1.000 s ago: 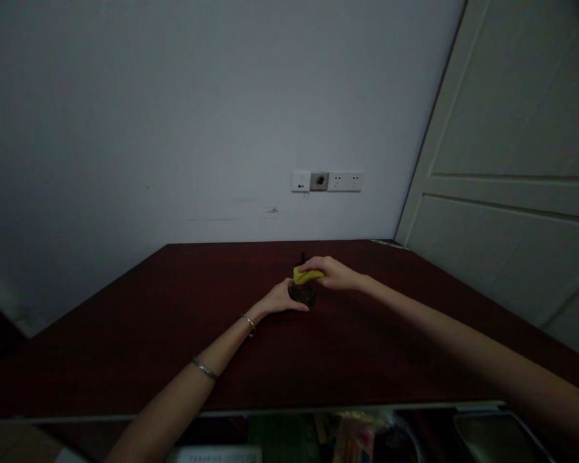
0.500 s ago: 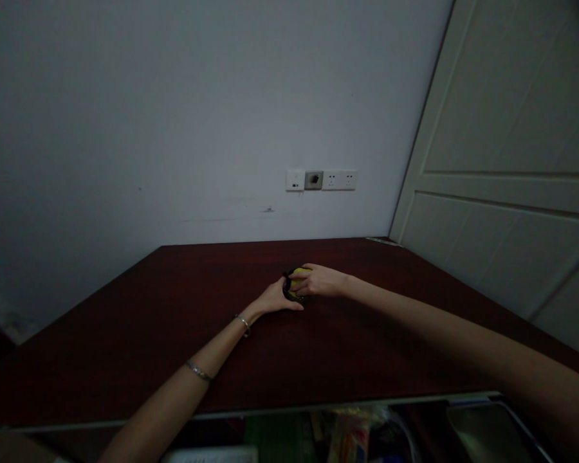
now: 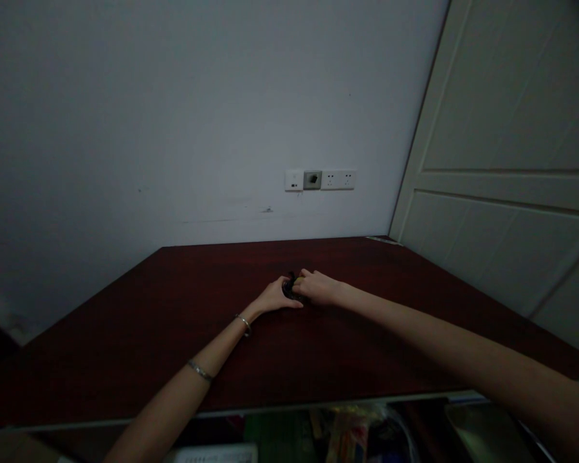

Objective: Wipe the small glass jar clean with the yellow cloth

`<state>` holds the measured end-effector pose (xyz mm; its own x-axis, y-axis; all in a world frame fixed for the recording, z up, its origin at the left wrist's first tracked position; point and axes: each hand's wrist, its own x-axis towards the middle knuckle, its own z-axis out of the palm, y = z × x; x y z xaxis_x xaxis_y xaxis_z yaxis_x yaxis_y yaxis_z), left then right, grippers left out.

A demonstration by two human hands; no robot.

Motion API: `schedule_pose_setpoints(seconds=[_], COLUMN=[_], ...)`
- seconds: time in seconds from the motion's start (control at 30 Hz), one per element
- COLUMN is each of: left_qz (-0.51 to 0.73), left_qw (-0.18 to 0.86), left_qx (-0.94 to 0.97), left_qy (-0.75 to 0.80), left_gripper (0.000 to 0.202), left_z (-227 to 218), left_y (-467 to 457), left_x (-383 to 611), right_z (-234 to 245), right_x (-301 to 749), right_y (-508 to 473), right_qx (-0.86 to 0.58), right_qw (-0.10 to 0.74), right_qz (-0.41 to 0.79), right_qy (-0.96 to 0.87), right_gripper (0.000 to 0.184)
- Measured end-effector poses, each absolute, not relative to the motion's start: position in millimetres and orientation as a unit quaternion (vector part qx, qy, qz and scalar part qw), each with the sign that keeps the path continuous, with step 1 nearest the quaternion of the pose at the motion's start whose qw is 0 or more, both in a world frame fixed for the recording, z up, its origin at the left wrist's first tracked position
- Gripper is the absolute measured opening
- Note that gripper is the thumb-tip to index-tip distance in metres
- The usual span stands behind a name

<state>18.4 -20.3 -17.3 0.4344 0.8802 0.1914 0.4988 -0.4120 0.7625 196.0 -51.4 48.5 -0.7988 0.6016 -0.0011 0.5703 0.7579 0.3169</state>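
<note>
The head view looks down along both bare arms to the middle of a dark red wooden tabletop (image 3: 139, 347). The two hands meet there around a small dark container (image 3: 288, 287), which sits on the tabletop well back from the near edge.

The left hand (image 3: 275, 298) lies low on the wood, its grip narrow and cupped against the near left side of the dark container, holding it. The right hand (image 3: 318, 288) comes in from the right and is bent down over the top and right side of the dark container. Its fingers are curled close together, but I cannot tell whether that grip is closed on anything, since the inside of the hand is hidden. The picture is too dim to show what the container holds.

A thin bracelet (image 3: 244, 321) circles the left wrist and a second bangle (image 3: 199, 371) sits further up the forearm. Behind the tabletop stands a pale wall with a row of sockets (image 3: 320, 179), and a light panelled door (image 3: 511, 161) fills the right side. Below the near edge are blurred items I cannot make out.
</note>
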Motion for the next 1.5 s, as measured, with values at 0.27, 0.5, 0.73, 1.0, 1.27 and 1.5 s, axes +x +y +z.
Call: schedule_pose_setpoints(seconds=[0.27,0.5,0.73,1.0,1.27,1.5], left_qz=[0.306,0.318,0.318,0.335,0.328,0.389], left_qw=[0.311,0.32,0.331,0.37,0.355,0.363], left_qx=[0.785,0.777,0.773,0.771,0.774,0.725], left_qy=[0.44,0.439,0.438,0.396,0.41,0.437], left_gripper=[0.076,0.078,0.078,0.085,0.123,0.097], left_z=[-20,-20,-14,-21,-26,-18], left_y=[-17,-19,-28,-27,-22,-22], left_x=[24,25,23,19,18,12], right_z=[74,79,77,60,32,31], right_x=[164,167,198,237,227,220], right_y=[-52,-35,-21,-12,-24,-29], right_qx=[0.446,0.467,0.464,0.38,0.343,0.321], right_qw=[0.12,0.079,-0.004,-0.397,-0.612,-0.667], right_qz=[0.038,-0.084,-0.223,-0.509,-0.561,-0.524], right_qy=[0.886,0.877,0.857,0.662,0.44,0.422], right_gripper=[0.035,0.029,0.039,0.041,0.026,0.025])
